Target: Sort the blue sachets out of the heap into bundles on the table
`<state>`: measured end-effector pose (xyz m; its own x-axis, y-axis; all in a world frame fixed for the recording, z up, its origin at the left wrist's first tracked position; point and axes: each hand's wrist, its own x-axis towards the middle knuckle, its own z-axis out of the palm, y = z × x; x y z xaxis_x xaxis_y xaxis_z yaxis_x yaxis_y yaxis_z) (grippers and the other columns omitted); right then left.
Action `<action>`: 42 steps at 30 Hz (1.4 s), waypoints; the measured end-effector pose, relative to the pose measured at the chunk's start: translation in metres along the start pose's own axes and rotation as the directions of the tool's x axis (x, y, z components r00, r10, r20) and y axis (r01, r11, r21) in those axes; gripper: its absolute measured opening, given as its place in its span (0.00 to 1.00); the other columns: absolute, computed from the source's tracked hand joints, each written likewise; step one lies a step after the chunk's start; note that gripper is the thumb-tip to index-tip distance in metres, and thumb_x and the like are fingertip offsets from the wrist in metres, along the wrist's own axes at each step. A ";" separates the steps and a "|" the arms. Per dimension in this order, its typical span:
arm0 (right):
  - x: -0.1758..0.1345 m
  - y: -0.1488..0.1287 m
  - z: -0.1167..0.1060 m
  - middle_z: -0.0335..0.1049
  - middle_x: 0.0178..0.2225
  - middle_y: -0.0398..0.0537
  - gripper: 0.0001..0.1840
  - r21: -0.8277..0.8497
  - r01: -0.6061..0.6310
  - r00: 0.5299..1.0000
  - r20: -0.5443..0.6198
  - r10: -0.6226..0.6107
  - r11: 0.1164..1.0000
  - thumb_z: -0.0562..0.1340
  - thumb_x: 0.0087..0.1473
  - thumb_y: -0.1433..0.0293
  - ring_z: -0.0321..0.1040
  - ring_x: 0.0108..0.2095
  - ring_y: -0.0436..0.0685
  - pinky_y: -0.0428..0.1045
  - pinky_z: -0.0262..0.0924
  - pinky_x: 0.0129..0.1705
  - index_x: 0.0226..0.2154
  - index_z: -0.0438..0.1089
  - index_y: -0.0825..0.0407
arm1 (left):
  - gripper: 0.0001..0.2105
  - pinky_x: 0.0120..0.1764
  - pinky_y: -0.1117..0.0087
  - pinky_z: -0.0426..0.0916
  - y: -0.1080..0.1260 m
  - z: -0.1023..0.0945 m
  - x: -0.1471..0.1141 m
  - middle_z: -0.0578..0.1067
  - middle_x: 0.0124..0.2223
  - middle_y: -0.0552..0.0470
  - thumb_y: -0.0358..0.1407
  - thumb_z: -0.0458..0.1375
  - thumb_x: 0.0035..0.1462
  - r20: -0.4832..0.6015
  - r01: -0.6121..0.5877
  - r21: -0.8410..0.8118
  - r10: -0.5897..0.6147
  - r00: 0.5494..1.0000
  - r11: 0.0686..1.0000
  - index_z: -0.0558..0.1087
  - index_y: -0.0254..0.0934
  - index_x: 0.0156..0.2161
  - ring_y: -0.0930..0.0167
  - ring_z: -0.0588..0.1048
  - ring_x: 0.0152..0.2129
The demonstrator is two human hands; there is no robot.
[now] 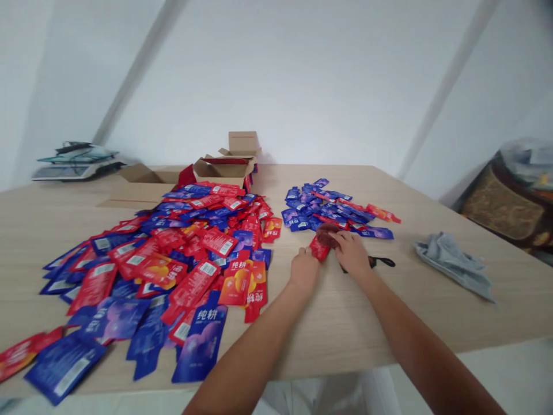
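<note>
Red packet [318, 249] | your left hand [305, 270] pinches its edge; right hand [352, 252]: grip unclear | likely light, slick; hold edges

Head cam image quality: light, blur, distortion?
Head view: light soft and fairly even, no strong glare on the tabletop; head view: red packet by the left hand soft, fine print unreadable; head view: brown patterned object at far right blurred, apparently wide-angle stretched.
</note>
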<state>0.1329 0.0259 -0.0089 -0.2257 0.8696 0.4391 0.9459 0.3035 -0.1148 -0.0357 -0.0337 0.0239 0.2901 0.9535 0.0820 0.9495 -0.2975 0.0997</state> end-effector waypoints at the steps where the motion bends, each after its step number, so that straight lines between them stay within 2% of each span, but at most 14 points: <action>1: 0.000 0.004 -0.001 0.64 0.48 0.49 0.24 0.029 0.006 1.000 -0.020 -0.006 1.000 0.53 0.53 0.75 0.57 0.44 0.59 0.53 0.54 0.46 0.52 0.64 0.47 | 0.13 0.40 0.66 0.67 0.002 0.001 -0.003 0.71 0.43 0.38 0.25 0.47 0.56 -0.015 -0.002 -0.037 0.002 1.000 0.999 0.74 0.31 0.40 0.61 0.67 0.44; 5: 0.005 0.014 -0.013 0.63 0.48 0.49 0.24 0.166 0.013 0.985 -0.173 0.016 0.986 0.52 0.53 0.74 0.58 0.46 0.59 0.55 0.54 0.48 0.53 0.63 0.46 | 0.11 0.40 0.67 0.67 -0.006 0.002 -0.009 0.73 0.40 0.41 0.28 0.47 0.57 -0.089 0.014 -0.444 -0.060 0.994 0.896 0.72 0.32 0.36 0.66 0.71 0.38; 6: 0.007 0.014 -0.019 0.63 0.48 0.49 0.25 0.200 0.017 0.974 -0.224 0.029 0.980 0.52 0.53 0.74 0.58 0.47 0.60 0.55 0.53 0.50 0.53 0.62 0.46 | 0.12 0.37 0.68 0.68 -0.008 0.002 -0.009 0.73 0.37 0.42 0.31 0.46 0.59 -0.073 0.033 -0.617 -0.099 0.992 0.787 0.72 0.32 0.35 0.69 0.73 0.34; 8: 0.008 0.013 -0.032 0.62 0.49 0.50 0.26 0.252 0.016 0.953 -0.296 0.062 0.968 0.52 0.53 0.73 0.57 0.49 0.60 0.57 0.52 0.51 0.55 0.60 0.45 | 0.14 0.30 0.72 0.68 -0.013 0.005 -0.006 0.74 0.30 0.47 0.35 0.43 0.60 0.056 0.121 -0.894 -0.161 0.985 0.430 0.69 0.32 0.32 0.73 0.73 0.24; 10: 0.007 0.005 -0.044 0.61 0.49 0.50 0.27 0.277 0.000 0.949 -0.302 0.087 0.961 0.52 0.53 0.73 0.56 0.51 0.61 0.57 0.51 0.52 0.56 0.58 0.45 | 0.15 0.23 0.74 0.66 -0.016 0.010 -0.002 0.72 0.23 0.51 0.36 0.43 0.60 0.227 0.245 -0.966 -0.187 0.956 0.078 0.66 0.32 0.28 0.76 0.69 0.16; 12: 0.003 -0.009 -0.049 0.60 0.50 0.51 0.28 0.289 0.004 0.968 -0.240 0.068 0.957 0.52 0.53 0.73 0.55 0.52 0.62 0.58 0.51 0.53 0.57 0.57 0.45 | 0.14 0.19 0.76 0.62 -0.018 0.016 0.001 0.69 0.19 0.54 0.35 0.45 0.59 0.331 0.317 -0.943 -0.223 0.917 -0.098 0.64 0.33 0.25 0.78 0.65 0.11; 14: -0.003 -0.028 -0.048 0.60 0.51 0.50 0.28 0.305 0.058 0.993 -0.116 -0.023 0.951 0.53 0.53 0.72 0.55 0.51 0.61 0.57 0.52 0.52 0.57 0.58 0.44 | 0.12 0.16 0.76 0.59 -0.020 0.021 0.004 0.67 0.16 0.57 0.34 0.47 0.57 0.359 0.340 -0.933 -0.258 0.897 -0.115 0.63 0.33 0.23 0.78 0.62 0.09; 18: -0.010 -0.056 -0.033 0.59 0.50 0.47 0.26 0.269 0.166 0.959 0.180 -0.218 0.949 0.55 0.52 0.72 0.57 0.49 0.58 0.52 0.56 0.49 0.54 0.61 0.40 | 0.13 0.13 0.77 0.54 -0.026 0.028 0.007 0.63 0.13 0.58 0.33 0.47 0.55 0.334 0.351 -0.936 -0.215 0.918 0.042 0.64 0.34 0.20 0.78 0.60 0.07; 21: -0.004 -0.050 -0.026 0.59 0.49 0.49 0.24 0.120 0.064 0.966 0.240 -0.092 0.991 0.54 0.54 0.72 0.57 0.47 0.58 0.51 0.57 0.46 0.53 0.63 0.42 | 0.15 0.12 0.77 0.53 -0.031 0.031 0.008 0.61 0.11 0.59 0.31 0.46 0.55 0.360 0.390 -0.906 -0.182 0.915 0.167 0.63 0.35 0.19 0.78 0.58 0.06; 24: 0.000 -0.039 -0.027 0.60 0.48 0.52 0.22 -0.021 -0.085 0.967 0.241 0.087 0.996 0.54 0.54 0.72 0.58 0.46 0.60 0.50 0.57 0.41 0.52 0.64 0.45 | 0.15 0.12 0.77 0.52 -0.033 0.030 0.009 0.60 0.10 0.59 0.30 0.45 0.55 0.401 0.435 -0.875 -0.188 0.897 0.212 0.62 0.35 0.18 0.79 0.57 0.05; 31: -0.018 -0.077 -0.033 0.59 0.49 0.51 0.17 0.112 0.072 0.958 0.270 -0.100 0.991 0.51 0.58 0.68 0.59 0.47 0.58 0.49 0.56 0.42 0.50 0.63 0.46 | 0.14 0.11 0.77 0.52 -0.034 0.025 0.008 0.61 0.11 0.58 0.28 0.45 0.52 0.360 0.393 -0.902 -0.193 0.913 0.176 0.62 0.35 0.17 0.79 0.58 0.05; 35: -0.012 -0.069 -0.031 0.59 0.47 0.52 0.16 0.030 -0.027 0.957 0.288 0.017 0.999 0.51 0.58 0.68 0.63 0.41 0.56 0.48 0.57 0.37 0.49 0.62 0.47 | 0.15 0.11 0.78 0.51 -0.033 0.028 0.007 0.61 0.11 0.58 0.30 0.45 0.53 0.343 0.370 -0.913 -0.166 0.925 0.174 0.62 0.35 0.17 0.79 0.58 0.05; 39: -0.004 -0.043 -0.029 0.59 0.45 0.54 0.15 -0.141 -0.176 0.937 0.280 0.210 0.974 0.52 0.57 0.67 0.66 0.38 0.57 0.48 0.57 0.34 0.47 0.62 0.49 | 0.09 0.12 0.79 0.53 -0.035 0.027 0.003 0.64 0.14 0.59 0.34 0.50 0.53 0.349 0.359 -0.933 -0.178 0.920 0.026 0.63 0.35 0.23 0.80 0.59 0.07; 42: -0.005 -0.031 -0.028 0.60 0.45 0.52 0.15 -0.093 -0.208 0.945 0.237 0.225 0.974 0.51 0.57 0.68 0.66 0.39 0.57 0.49 0.57 0.35 0.47 0.63 0.47 | 0.08 0.13 0.78 0.56 -0.038 0.025 -0.002 0.66 0.16 0.59 0.38 0.53 0.51 0.320 0.313 -0.948 -0.198 0.927 -0.064 0.65 0.34 0.29 0.79 0.60 0.08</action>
<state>0.1116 0.0016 0.0169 -0.0561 0.9825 0.1775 0.9897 0.0782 -0.1201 -0.0698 -0.0229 -0.0044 0.1190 0.9580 -0.2609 -0.0836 0.2715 0.9588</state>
